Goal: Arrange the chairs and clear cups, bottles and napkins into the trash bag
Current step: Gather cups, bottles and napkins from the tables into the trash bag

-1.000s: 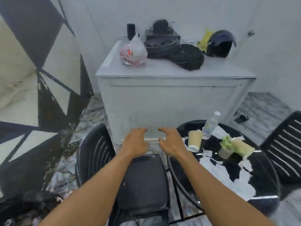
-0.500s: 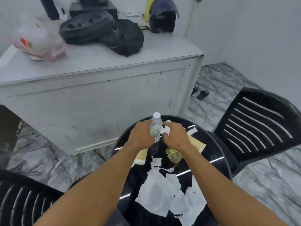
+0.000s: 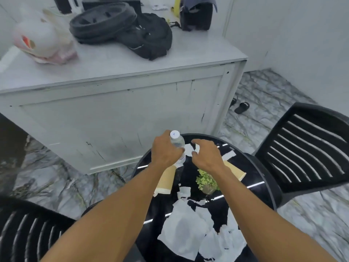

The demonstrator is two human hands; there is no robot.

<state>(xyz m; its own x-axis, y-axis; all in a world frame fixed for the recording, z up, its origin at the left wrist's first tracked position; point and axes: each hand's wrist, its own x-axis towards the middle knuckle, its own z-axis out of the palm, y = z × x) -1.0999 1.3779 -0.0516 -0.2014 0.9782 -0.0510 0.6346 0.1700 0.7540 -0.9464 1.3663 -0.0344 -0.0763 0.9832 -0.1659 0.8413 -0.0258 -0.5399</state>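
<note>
- On the round black desk [image 3: 264, 188], the napkins [image 3: 184, 231] lie nearest us.
- Our left hand [image 3: 165, 151] grasps the upright bottle [image 3: 177, 143] at the far edge.
- Our right hand [image 3: 206, 156] hovers spread, empty, just right of it.

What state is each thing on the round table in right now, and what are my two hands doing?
Water bottle: upright, capped, gripped by left hand.
Right hand: open, empty, above the table.
Left paper cup: on its side.
Right paper cup: on its side.
Small plant: upright.
Napkins: scattered, crumpled.
</note>
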